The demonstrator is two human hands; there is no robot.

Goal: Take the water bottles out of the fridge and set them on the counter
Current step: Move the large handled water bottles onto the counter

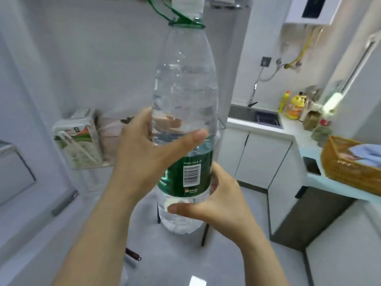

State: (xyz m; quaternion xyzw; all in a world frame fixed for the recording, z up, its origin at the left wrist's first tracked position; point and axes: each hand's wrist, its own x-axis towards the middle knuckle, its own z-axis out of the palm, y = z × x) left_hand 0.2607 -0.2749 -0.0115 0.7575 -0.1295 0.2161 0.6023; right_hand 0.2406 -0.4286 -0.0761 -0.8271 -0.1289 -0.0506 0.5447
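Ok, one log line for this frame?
left hand: grips water bottle mid-body | right hand: grips it near base | bottle: cap end up, held in air

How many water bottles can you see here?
1. The water bottle is held roughly upright in front of the person, left hand round its middle, right hand near its base. Others may be hidden out of view.

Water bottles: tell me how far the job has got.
Done: nothing that shows; the counter holds none yet. In hand: one large water bottle, held in the air, the left hand gripping its middle, the right hand its lower part. Left: set it on the counter. Whether more wait in the fridge cannot be seen; only a carton shows on the door shelf.
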